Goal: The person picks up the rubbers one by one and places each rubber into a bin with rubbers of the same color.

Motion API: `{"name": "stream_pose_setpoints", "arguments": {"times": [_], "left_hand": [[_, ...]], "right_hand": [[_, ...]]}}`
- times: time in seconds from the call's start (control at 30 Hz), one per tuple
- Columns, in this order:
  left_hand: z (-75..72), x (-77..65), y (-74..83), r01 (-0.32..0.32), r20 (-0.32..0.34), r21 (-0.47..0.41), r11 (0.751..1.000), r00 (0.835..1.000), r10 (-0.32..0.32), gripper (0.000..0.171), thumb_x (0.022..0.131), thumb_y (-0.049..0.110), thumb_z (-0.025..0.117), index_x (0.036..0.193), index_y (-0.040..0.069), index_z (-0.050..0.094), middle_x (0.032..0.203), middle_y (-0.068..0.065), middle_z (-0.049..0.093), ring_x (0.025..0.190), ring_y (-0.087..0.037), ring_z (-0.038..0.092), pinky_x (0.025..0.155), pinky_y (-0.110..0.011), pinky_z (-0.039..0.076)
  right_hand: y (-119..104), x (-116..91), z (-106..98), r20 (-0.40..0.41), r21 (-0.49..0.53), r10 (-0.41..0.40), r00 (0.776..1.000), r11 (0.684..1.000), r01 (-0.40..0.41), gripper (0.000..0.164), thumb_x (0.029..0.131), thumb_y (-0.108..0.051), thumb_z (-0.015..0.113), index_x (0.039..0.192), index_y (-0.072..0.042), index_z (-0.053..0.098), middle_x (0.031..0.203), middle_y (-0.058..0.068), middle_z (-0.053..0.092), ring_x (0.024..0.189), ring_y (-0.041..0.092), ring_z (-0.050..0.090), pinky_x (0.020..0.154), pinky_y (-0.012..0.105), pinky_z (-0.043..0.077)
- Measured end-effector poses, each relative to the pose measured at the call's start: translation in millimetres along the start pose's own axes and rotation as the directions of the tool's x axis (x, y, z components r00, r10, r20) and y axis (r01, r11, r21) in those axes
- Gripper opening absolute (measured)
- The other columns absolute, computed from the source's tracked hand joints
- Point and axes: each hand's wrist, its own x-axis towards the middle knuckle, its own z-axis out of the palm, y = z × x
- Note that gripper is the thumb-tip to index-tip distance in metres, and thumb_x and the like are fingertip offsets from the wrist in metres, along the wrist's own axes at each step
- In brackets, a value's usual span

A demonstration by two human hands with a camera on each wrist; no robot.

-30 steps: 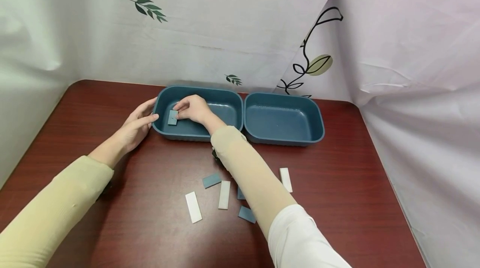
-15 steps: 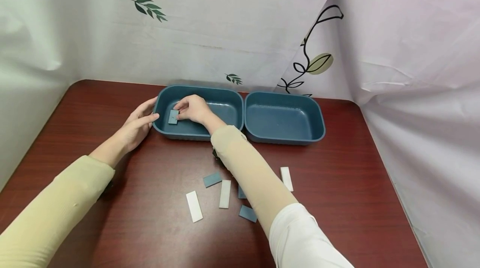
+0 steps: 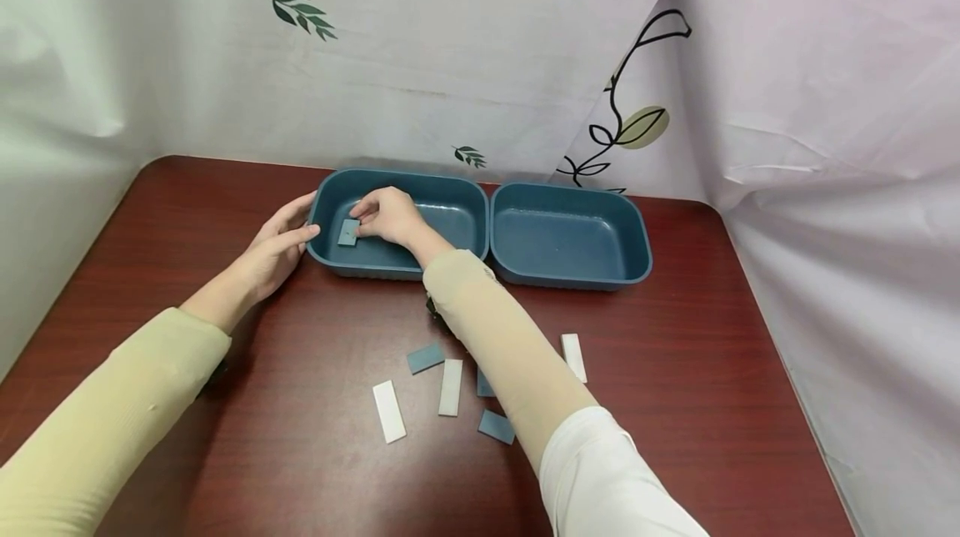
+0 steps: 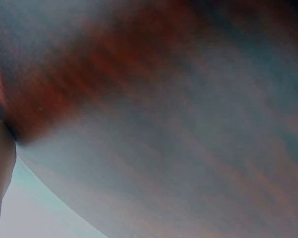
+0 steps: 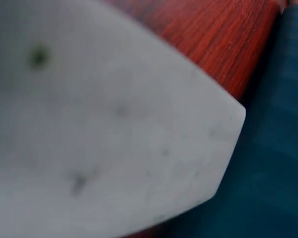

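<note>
In the head view, my right hand [image 3: 390, 216] reaches into the left dark blue rectangular bin [image 3: 453, 224]. Its thumb and fingers pinch the right edge of a small grey-blue rectangular tile [image 3: 347, 233], which lies close over the bin's floor at the left end. My left hand [image 3: 277, 245] holds that bin's left end, thumb over the rim and fingers along the outer wall. The left wrist view is blurred, with part of a finger [image 4: 1, 173] at its left edge. A pale smudged surface [image 5: 154, 139] fills most of the right wrist view, beside a dark blue wall [image 5: 273, 163].
A second dark blue bin [image 3: 570, 241] stands against the first one's right end. Nearer on the brown table lie white tiles [image 3: 389, 412], an off-white tile [image 3: 450, 388] and grey-blue tiles [image 3: 426, 358], one partly hidden by my right forearm. Pale curtains [image 3: 420, 45] surround the table.
The grey-blue tile has shifted very slightly in my right fingers at the bin's left end. Both hands otherwise stay in place.
</note>
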Motion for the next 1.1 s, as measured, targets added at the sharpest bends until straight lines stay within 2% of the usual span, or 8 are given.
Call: {"name": "stream_pose_setpoints", "arguments": {"times": [0.3, 0.57, 0.83, 1.1], "left_hand": [[1.8, -0.6, 2.1, -0.01, 0.005, -0.014, 1.0, 1.0, 0.01, 0.061, 0.11, 0.006, 0.05, 0.167, 0.013, 0.029, 0.162, 0.004, 0.036, 0.137, 0.001, 0.045, 0.107, -0.013, 0.039], [0.3, -1.4, 2.1, -0.004, -0.004, -0.028, 1.0, 1.0, 0.004, 0.061, 0.109, 0.006, 0.052, 0.166, 0.014, 0.031, 0.159, 0.007, 0.039, 0.134, 0.003, 0.048, 0.106, -0.013, 0.04], [-1.6, -2.2, 3.0, 0.003, 0.0, -0.026, 1.0, 1.0, -0.003, 0.062, 0.11, 0.005, 0.05, 0.168, 0.014, 0.028, 0.163, 0.004, 0.034, 0.134, 0.004, 0.048, 0.106, -0.01, 0.04], [0.3, -1.7, 1.4, -0.022, -0.001, -0.036, 0.999, 1.0, 0.022, 0.059, 0.109, 0.004, 0.052, 0.164, 0.014, 0.034, 0.155, 0.009, 0.042, 0.133, 0.004, 0.05, 0.105, -0.01, 0.041]], "right_hand": [[-5, -7, -12, 0.004, -0.054, -0.055, 0.998, 0.997, 0.055, 0.025, 0.093, -0.008, 0.083, 0.117, -0.004, 0.078, 0.12, 0.01, 0.079, 0.107, 0.018, 0.075, 0.083, 0.014, 0.057], [-16, -22, -30, 0.068, -0.019, -0.092, 0.993, 0.995, 0.093, 0.028, 0.097, -0.006, 0.078, 0.124, -0.002, 0.075, 0.125, 0.014, 0.075, 0.112, 0.022, 0.073, 0.089, 0.019, 0.059], [-35, -49, -55, 0.111, 0.031, -0.164, 0.98, 0.986, 0.161, 0.029, 0.098, -0.005, 0.076, 0.126, 0.003, 0.073, 0.127, 0.021, 0.073, 0.109, 0.023, 0.073, 0.088, 0.018, 0.058], [-42, -78, -77, 0.136, 0.053, -0.21, 0.968, 0.977, 0.205, 0.025, 0.096, -0.004, 0.078, 0.121, 0.0, 0.075, 0.12, 0.017, 0.076, 0.103, 0.021, 0.073, 0.091, 0.021, 0.06]]}}
